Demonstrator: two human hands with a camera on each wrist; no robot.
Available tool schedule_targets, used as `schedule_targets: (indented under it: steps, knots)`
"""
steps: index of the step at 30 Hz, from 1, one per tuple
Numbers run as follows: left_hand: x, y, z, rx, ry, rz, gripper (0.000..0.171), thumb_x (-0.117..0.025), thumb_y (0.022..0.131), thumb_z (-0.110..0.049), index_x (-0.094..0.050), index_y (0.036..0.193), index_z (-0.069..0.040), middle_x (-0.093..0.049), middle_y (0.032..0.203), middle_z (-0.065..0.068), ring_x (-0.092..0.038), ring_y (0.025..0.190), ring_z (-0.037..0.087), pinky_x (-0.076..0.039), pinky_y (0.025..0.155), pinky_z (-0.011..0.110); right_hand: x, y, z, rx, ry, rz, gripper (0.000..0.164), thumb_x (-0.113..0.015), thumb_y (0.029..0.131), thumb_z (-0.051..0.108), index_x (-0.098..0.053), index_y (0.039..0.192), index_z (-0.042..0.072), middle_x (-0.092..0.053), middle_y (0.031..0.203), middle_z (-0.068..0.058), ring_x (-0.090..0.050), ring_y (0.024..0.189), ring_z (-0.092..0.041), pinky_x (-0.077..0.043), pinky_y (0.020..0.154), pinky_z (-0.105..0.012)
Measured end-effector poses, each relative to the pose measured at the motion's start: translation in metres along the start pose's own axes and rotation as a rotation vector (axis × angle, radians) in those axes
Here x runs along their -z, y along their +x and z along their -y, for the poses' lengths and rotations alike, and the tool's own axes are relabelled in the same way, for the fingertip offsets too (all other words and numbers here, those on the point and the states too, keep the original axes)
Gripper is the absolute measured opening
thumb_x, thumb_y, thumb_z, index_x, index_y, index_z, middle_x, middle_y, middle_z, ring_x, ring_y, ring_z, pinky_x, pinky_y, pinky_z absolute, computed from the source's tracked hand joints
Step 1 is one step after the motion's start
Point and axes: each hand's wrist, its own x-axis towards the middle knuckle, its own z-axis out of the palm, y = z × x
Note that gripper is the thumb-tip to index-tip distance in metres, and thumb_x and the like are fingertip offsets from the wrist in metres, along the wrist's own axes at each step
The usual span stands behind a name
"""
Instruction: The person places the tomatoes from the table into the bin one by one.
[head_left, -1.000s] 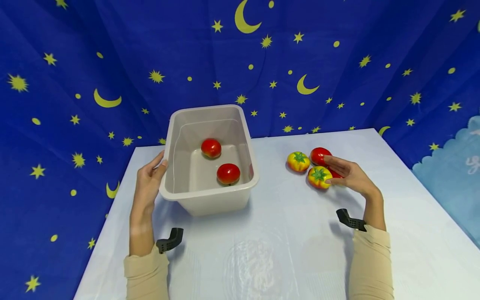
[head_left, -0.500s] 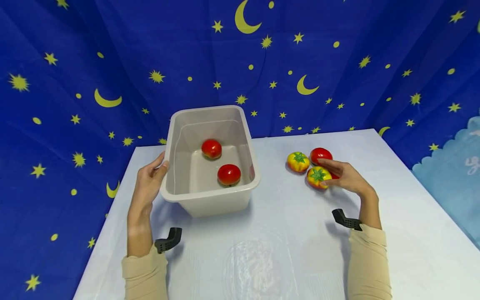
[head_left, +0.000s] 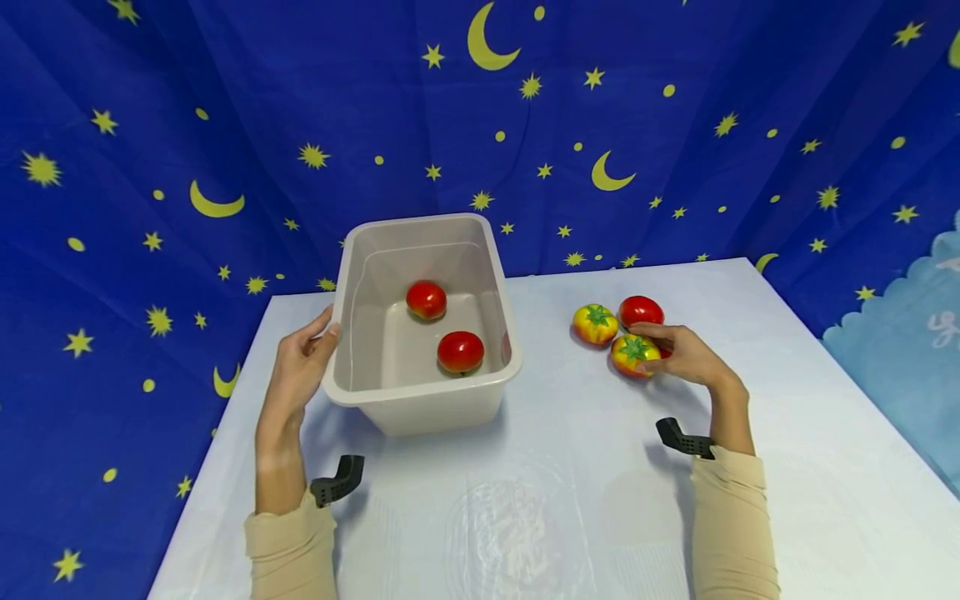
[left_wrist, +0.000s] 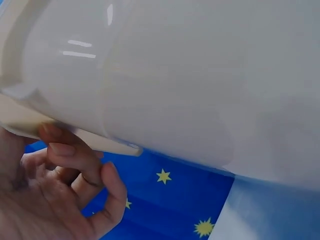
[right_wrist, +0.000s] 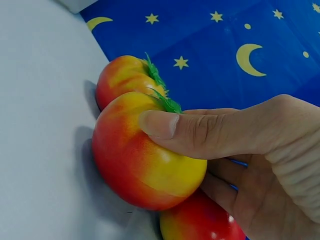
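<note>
A light grey plastic bin [head_left: 420,408] stands on the table at the left in the head view, with two red tomatoes [head_left: 427,300] inside. My left hand [head_left: 296,362] holds its left rim; the left wrist view shows curled fingers [left_wrist: 112,192] under that rim. At the right, my right hand [head_left: 690,357] pinches a yellow-and-red tomato with a green leafy top [head_left: 628,346], its thumb [right_wrist: 165,125] pressed on the side. Behind that lies a second yellow-and-red tomato [head_left: 596,324]. A red tomato [head_left: 641,311] sits beside it, and another red tomato [right_wrist: 197,220] is mostly hidden by my right hand.
The white-covered table [head_left: 555,467] meets a blue curtain [head_left: 420,100] with yellow moons and stars behind the bin. Light blue cloth [head_left: 915,333] hangs at the right. Black camera mounts [head_left: 339,482] stick out from both wrists.
My right hand has moved slightly left and closed round the front yellow-and-red tomato, shifting it a little left. My left hand stays at the bin's rim.
</note>
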Motion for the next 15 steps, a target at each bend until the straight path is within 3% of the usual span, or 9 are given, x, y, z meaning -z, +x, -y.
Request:
schedule_targets:
  steps: [15]
  knots:
    - [0.0012, -0.0014, -0.0036, 0.018, 0.076, 0.014, 0.053, -0.048, 0.103, -0.030, -0.036, 0.150, -0.008, -0.060, 0.121, 0.034, -0.061, 0.079, -0.008, -0.051, 0.068, 0.016, -0.0044, 0.0033, 0.0061, -0.039, -0.055, -0.033, 0.053, -0.077, 0.081, 0.005, -0.060, 0.131, 0.003, -0.061, 0.127, -0.023, -0.052, 0.114, -0.037, -0.041, 0.101, -0.058]
